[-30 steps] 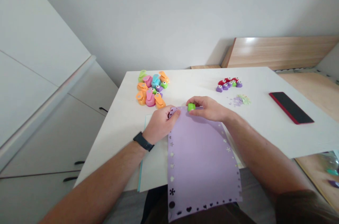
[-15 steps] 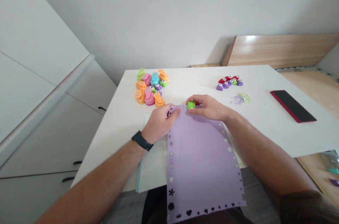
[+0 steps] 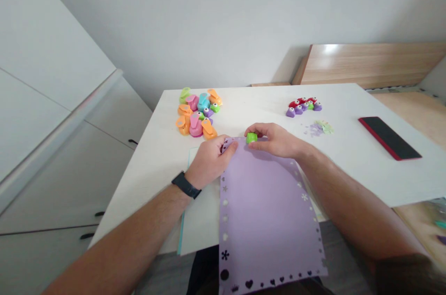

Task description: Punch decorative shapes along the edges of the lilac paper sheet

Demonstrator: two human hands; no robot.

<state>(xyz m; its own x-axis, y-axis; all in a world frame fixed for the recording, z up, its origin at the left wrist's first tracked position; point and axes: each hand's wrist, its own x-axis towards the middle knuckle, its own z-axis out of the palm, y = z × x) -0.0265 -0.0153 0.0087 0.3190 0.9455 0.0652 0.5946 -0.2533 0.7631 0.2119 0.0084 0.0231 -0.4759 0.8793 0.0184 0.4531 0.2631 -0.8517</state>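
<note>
Over the near edge of the table (image 3: 251, 109) hangs paper (image 3: 268, 211), likely light, floppy and easily torn; above the table, the left hand (image 3: 212, 158) pinches its corner, a sensible hold, and the right hand (image 3: 273, 140) grips a punch (image 3: 251, 138).

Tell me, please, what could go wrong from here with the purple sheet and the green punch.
The sheet could tear or crease at the holed corner that the left hand pinches.
Its near end, beyond the table, might sag and tug it askew at the punch in the right hand.
The loose scraps might scatter if that hand brushes them.
</note>
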